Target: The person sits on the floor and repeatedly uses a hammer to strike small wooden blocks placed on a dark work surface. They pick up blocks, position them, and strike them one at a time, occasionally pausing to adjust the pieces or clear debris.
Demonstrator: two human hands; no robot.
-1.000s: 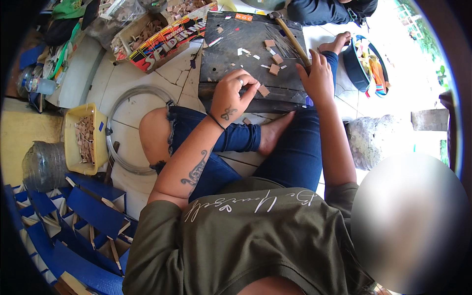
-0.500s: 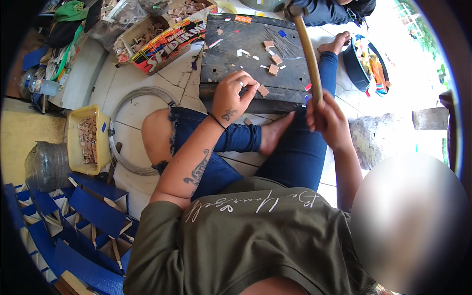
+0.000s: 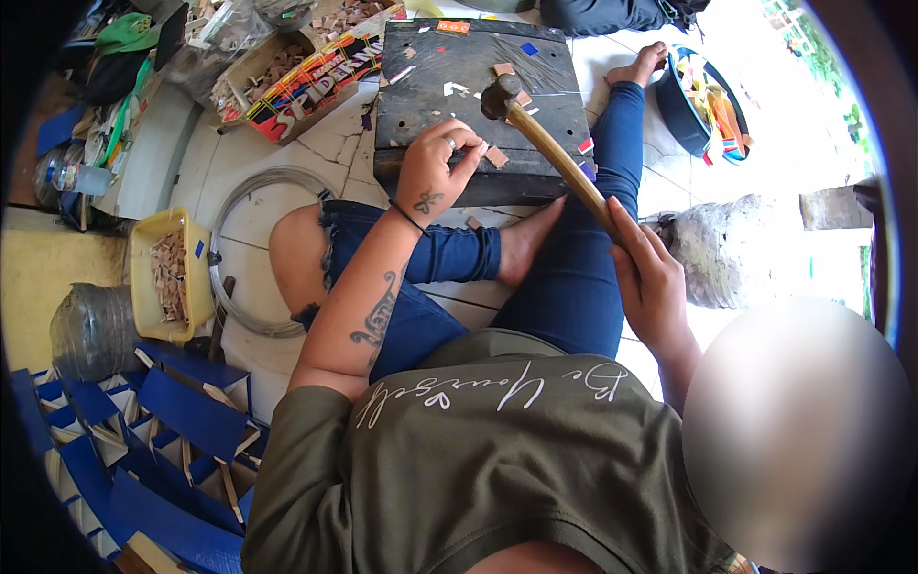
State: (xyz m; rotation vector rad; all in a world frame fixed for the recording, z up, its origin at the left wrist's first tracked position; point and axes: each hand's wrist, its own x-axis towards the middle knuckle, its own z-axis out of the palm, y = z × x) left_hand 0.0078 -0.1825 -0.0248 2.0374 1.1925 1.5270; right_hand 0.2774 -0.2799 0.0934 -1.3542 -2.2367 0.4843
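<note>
My right hand (image 3: 650,273) is wrapped round the wooden handle of a hammer (image 3: 564,167). Its metal head is over the dark low block, above some small wood pieces. On the near edge of that block (image 3: 421,139), my left hand (image 3: 442,167) is closed in a pinch. Whatever lies between thumb and finger is too small to make out. A small flat wood piece (image 3: 496,156) lies right beside those fingertips. Another wood piece (image 3: 503,69) lies farther back, partly behind the hammer head.
Paper scraps and thin wires lie on the block. To the left are a wire coil (image 3: 222,230), a yellow bin (image 3: 198,304) of wood pieces and a cardboard box (image 3: 316,91) of more. Blue slatted pieces (image 3: 191,411) fill the lower left. A dark tub (image 3: 681,110) stands right.
The hammer has swung down and left, its head now low over the block. My right hand has dropped a little. My left hand keeps its pinch beside the wood piece.
</note>
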